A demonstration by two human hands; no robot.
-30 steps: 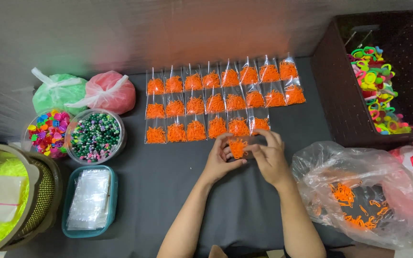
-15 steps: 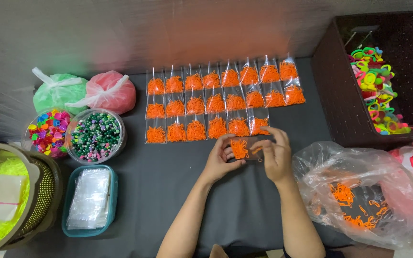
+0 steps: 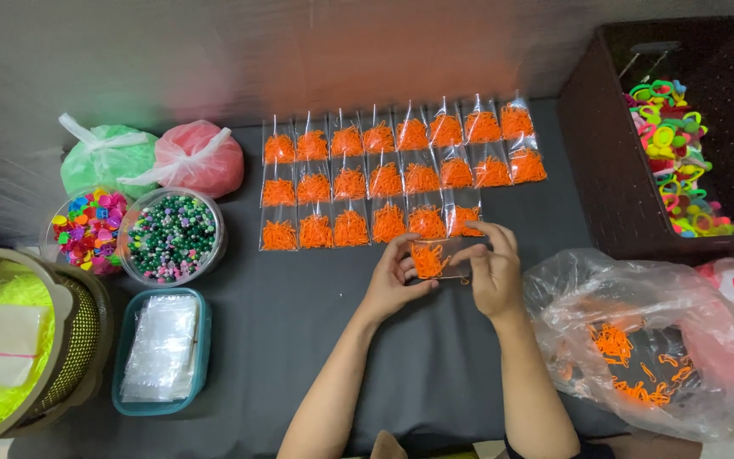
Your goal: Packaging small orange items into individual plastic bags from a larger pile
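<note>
The small clear bag was partly hidden by fingers. Both the left hand and the right hand pinched it, and it held orange bands.

The counter wears a dark, matt cloth. The packet between the left hand and right hand is thin clear film, glossy, with orange rubbery bands inside — so are the laid-out packets. The big bag is crinkled shiny plastic. The crate is brown plastic with a woven-look texture. The beads gleam in a clear plastic tub; the tray is smooth teal plastic.
</note>
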